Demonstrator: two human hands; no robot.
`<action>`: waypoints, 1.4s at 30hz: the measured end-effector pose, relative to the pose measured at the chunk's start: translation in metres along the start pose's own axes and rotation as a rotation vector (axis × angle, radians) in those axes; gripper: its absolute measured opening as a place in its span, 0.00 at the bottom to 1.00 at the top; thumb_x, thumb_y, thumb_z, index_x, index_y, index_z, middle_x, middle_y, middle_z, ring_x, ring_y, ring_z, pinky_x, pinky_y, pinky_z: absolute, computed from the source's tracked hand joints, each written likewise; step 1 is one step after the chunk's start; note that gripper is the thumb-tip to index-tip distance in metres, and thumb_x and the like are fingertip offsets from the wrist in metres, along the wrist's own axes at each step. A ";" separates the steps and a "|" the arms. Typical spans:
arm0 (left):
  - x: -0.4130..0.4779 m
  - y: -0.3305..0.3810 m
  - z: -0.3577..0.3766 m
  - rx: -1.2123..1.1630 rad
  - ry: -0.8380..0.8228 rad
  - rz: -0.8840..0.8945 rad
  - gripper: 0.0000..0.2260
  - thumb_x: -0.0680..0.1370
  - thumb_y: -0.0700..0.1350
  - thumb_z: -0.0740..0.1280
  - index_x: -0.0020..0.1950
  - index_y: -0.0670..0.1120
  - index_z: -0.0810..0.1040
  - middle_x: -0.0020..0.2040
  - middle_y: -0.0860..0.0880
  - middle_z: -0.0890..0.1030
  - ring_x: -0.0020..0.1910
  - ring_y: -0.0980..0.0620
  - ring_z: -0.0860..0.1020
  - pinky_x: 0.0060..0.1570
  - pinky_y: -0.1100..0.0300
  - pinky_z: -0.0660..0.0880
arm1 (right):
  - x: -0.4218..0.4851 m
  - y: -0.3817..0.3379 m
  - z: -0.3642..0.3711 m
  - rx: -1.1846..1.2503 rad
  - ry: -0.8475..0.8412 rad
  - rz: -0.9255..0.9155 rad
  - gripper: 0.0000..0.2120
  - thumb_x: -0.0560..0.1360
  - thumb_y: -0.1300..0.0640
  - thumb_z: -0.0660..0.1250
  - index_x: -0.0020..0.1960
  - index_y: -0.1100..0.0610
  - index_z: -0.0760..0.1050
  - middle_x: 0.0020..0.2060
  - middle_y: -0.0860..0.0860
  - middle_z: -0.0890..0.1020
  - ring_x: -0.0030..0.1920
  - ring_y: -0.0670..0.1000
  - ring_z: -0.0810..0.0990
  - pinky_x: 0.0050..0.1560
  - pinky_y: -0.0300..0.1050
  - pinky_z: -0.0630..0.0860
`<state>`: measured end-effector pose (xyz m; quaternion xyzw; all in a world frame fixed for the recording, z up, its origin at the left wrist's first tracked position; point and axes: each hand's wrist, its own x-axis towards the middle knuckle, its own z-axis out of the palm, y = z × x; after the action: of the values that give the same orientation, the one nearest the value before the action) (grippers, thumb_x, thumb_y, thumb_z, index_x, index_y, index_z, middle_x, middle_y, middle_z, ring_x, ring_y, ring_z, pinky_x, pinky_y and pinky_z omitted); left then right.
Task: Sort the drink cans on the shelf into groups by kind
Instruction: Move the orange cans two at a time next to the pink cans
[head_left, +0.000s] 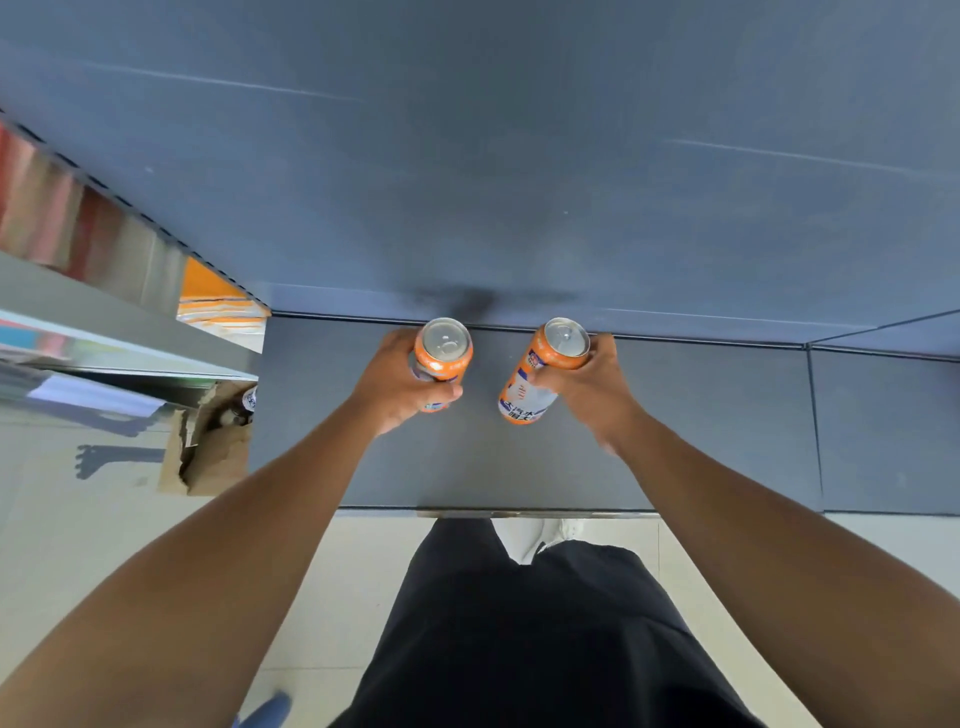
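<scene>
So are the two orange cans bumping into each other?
Apart. The head view shows bare dark shelf between the left can and the right can; the left hand and the right hand each hold one.

A dark blue-grey panel (493, 156) fills the upper half of the view, faintly scratched, with a dark smudge low at its centre. Below it a flat ledge (363, 457) of the same colour runs left to right, split by a seam on the right. The floor (78, 519) is pale tile, brightly lit, with a hard shadow on the left. A torn cardboard box (208, 457) sits on it beside the ledge. Blurred racks (78, 228) of red, white and orange goods stand at far left.
</scene>
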<state>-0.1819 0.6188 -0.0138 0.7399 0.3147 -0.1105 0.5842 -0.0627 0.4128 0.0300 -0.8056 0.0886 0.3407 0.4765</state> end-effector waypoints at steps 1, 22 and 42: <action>-0.007 0.006 0.000 -0.077 -0.015 -0.017 0.23 0.62 0.43 0.80 0.56 0.47 0.80 0.50 0.47 0.84 0.46 0.56 0.82 0.51 0.59 0.78 | -0.004 -0.002 -0.006 0.015 -0.013 0.008 0.26 0.66 0.62 0.79 0.57 0.54 0.68 0.48 0.47 0.79 0.45 0.44 0.80 0.41 0.37 0.74; -0.114 0.134 0.033 -0.310 -0.170 0.052 0.28 0.63 0.47 0.77 0.60 0.55 0.72 0.47 0.56 0.84 0.45 0.54 0.84 0.43 0.59 0.80 | -0.106 -0.032 -0.083 0.260 -0.135 -0.096 0.14 0.73 0.60 0.74 0.55 0.53 0.75 0.42 0.51 0.84 0.41 0.50 0.85 0.39 0.44 0.81; -0.156 0.239 0.194 -0.095 -0.446 0.255 0.27 0.62 0.47 0.73 0.60 0.59 0.74 0.50 0.54 0.84 0.49 0.53 0.84 0.48 0.55 0.80 | -0.176 0.032 -0.261 0.417 0.349 -0.387 0.21 0.74 0.53 0.75 0.62 0.51 0.72 0.48 0.47 0.83 0.45 0.44 0.84 0.37 0.34 0.78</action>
<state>-0.1215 0.3568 0.2021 0.7025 0.0870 -0.1816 0.6826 -0.0884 0.1476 0.2008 -0.7389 0.0821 0.0754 0.6645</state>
